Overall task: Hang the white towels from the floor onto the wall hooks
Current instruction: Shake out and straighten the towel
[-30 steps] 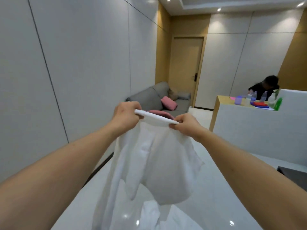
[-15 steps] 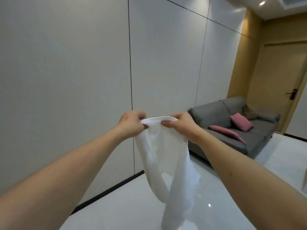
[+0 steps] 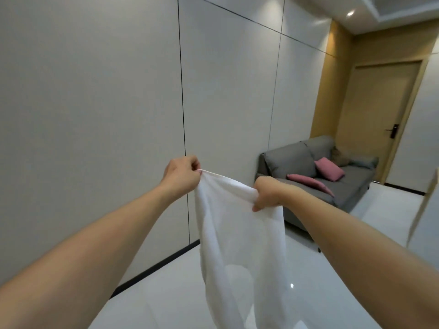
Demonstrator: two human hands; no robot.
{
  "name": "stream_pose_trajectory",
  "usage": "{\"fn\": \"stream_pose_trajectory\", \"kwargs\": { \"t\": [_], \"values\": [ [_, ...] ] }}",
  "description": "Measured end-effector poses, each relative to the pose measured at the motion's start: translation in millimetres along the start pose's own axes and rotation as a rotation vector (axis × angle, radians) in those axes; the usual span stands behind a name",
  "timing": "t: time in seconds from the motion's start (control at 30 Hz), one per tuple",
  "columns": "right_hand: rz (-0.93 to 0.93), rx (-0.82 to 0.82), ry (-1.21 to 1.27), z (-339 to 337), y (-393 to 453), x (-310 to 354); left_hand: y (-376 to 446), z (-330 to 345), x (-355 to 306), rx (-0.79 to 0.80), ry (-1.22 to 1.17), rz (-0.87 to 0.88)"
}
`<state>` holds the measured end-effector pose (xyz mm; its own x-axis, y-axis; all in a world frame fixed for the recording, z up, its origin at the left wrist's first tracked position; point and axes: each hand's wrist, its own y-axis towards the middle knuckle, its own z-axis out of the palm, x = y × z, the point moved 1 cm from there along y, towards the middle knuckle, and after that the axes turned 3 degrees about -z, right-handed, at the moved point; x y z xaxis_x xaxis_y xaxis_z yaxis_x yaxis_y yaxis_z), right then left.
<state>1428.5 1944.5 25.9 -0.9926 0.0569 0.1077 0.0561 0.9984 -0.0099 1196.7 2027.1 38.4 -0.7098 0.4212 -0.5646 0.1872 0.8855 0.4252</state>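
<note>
A thin white cloth towel [image 3: 240, 236] hangs in front of the grey panelled wall [image 3: 95, 115], its top edge stretched between the left hand [image 3: 181, 173], which pinches one corner, and the right hand [image 3: 267, 194], whose fingers are curled round a bunched handful. The cloth appears light, soft and limp, so it will likely sag and fold wherever unsupported; the top hem is the sensible hold. No wall hook is visible.

The towel [image 3: 237, 224] hangs before the wall [image 3: 95, 115], above the floor [image 3: 166, 293]. The sofa [image 3: 316, 176] stands against the wall, right of the towel, cushions [image 3: 329, 168] on it; the door [image 3: 380, 119] lies behind the sofa.
</note>
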Motion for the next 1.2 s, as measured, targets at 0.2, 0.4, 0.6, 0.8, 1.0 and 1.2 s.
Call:
{"fn": "stream_pose_trajectory", "kwargs": {
  "t": [0.2,0.4,0.6,0.8,1.0,1.2],
  "values": [
    [0.085,-0.363,0.301,-19,-81,28,-82,-5,-26,0.399,-0.17,0.139],
    [0.177,-0.259,0.195,-26,-208,35,-176,10,-98,0.427,-0.283,0.282],
    [0.414,-0.131,0.096,-13,-343,-23,-240,1,-164,0.502,-0.392,0.352],
    [0.448,-0.525,0.391,-46,-446,-47,-356,24,-267,0.881,-0.54,0.423],
    [0.602,-0.242,0.379,-27,-633,-111,-459,25,-357,0.782,-0.668,0.41],
    [0.612,-0.745,0.653,-34,-758,-145,-586,35,-463,1.079,-0.607,0.503]
  ]
}}
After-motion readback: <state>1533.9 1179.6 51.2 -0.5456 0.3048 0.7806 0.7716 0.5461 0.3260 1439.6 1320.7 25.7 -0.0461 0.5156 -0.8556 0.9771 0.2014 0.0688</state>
